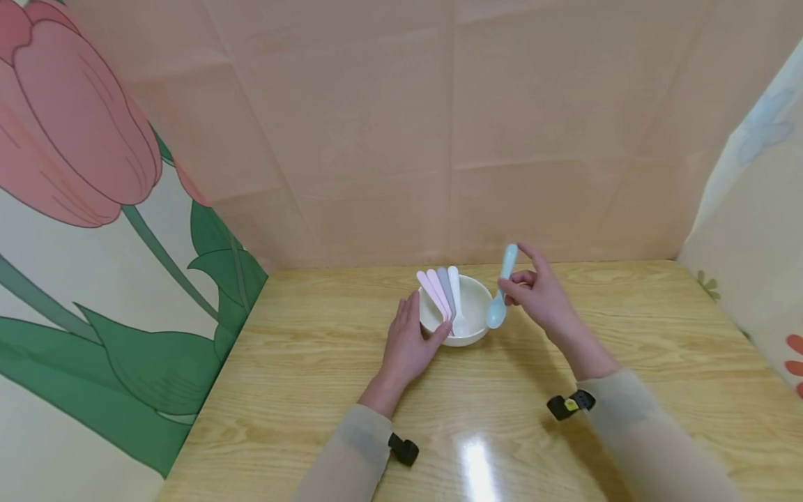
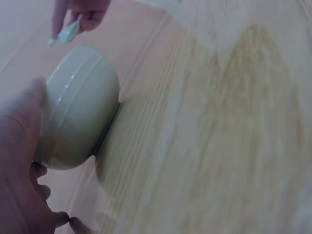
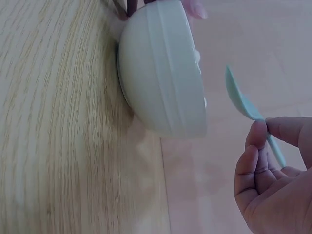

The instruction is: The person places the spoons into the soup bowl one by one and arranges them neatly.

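Note:
A cream-white bowl (image 1: 475,296) stands on the wooden table, and my left hand (image 1: 408,345) grips its left side, thumb at the near rim. Several utensils lean inside it with their handles up: pink handles (image 1: 438,291), a grey handle (image 1: 446,284) and a white spoon (image 1: 456,300). Just right of the rim, my right hand (image 1: 536,293) pinches a light blue spoon (image 1: 496,312) between thumb and fingers. Its bowl end points down and its handle up. In the right wrist view the blue spoon (image 3: 239,100) is held apart from the bowl (image 3: 168,73).
The wooden table (image 1: 301,390) reaches back to a plain pinkish backdrop (image 1: 376,139). On the left rises a panel with a painted tulip (image 1: 88,118), and another patterned panel (image 1: 753,230) borders the right side. Both sleeved wrists wear black straps with small devices.

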`<state>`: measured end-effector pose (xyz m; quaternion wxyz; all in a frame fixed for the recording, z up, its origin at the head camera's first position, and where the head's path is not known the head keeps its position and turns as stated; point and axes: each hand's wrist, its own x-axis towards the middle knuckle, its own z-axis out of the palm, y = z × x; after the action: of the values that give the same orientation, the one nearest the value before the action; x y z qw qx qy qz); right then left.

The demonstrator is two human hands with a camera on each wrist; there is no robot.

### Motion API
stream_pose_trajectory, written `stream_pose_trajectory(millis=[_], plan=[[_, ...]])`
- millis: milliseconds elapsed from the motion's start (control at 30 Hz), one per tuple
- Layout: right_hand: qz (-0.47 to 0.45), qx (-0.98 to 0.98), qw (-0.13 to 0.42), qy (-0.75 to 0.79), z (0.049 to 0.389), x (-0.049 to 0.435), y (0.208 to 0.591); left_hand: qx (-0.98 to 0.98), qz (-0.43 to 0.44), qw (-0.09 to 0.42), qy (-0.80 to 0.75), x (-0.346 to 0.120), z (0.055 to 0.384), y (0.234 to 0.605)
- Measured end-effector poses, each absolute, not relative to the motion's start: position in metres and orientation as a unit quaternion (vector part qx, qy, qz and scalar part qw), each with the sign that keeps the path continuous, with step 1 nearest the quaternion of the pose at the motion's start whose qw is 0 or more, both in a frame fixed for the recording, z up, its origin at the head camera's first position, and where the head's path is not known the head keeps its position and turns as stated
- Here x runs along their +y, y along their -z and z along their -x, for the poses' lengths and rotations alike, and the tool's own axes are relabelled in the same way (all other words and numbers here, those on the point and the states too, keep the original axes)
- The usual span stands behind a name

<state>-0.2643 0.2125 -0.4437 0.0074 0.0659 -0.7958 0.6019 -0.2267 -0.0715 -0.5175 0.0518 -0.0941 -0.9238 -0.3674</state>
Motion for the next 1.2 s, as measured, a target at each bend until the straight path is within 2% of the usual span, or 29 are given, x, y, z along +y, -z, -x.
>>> stream_pose_trajectory(millis=[667,1033,1200], plan=[[-0.099,-0.820,0.014,-0.564,0.268,0.175,0.446,-0.925,0.094,0.056,0.364,-0.071,0.228,0.518],[-0.124,-0.845,0.053,-0.518,0.271,0.164,0.454,-0.926,0.094,0.050,0.361,-0.072,0.228,0.519],[-0.124,-0.847,0.051,-0.514,0.273,0.160,0.459,-0.927,0.098,0.055,0.359,-0.072,0.228,0.519]])
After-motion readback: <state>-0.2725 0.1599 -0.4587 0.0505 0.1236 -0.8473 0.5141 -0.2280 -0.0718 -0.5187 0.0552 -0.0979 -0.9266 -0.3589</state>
